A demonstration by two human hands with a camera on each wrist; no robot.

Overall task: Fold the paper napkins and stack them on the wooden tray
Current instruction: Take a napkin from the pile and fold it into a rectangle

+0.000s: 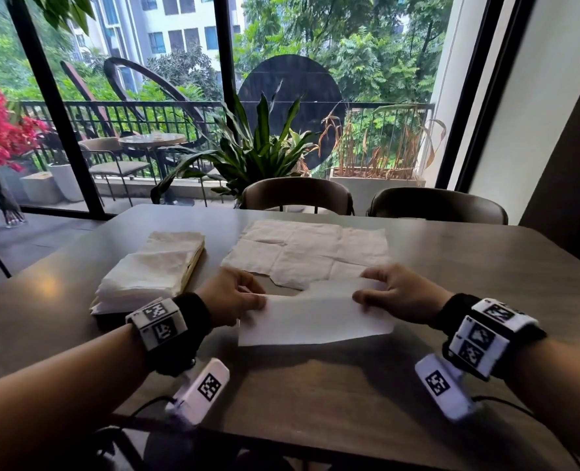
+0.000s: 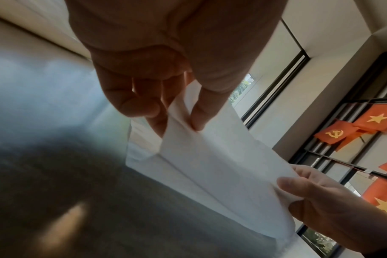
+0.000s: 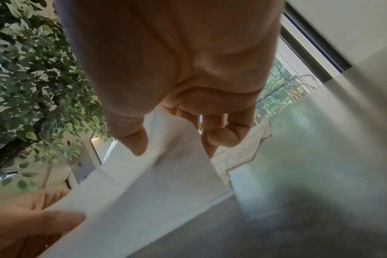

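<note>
Hands grip one white napkin (image 1: pixel 315 314) at its two ends, just above the bench (image 1: pixel 485 266): the left hand (image 1: pixel 232 297) pinches the left edge between thumb and fingers (image 2: pixel 157 120), and the right hand (image 1: pixel 400 294) pinches the right edge the same way. The sheet bows between them. Beyond it an unfolded napkin (image 1: pixel 309 253) lies flat on the bench. To the left, a stack of napkins (image 1: pixel 152 266) rests on the wooden tray (image 1: pixel 193 263).

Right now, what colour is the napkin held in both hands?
White, the napkin shows best in the head view.
</note>
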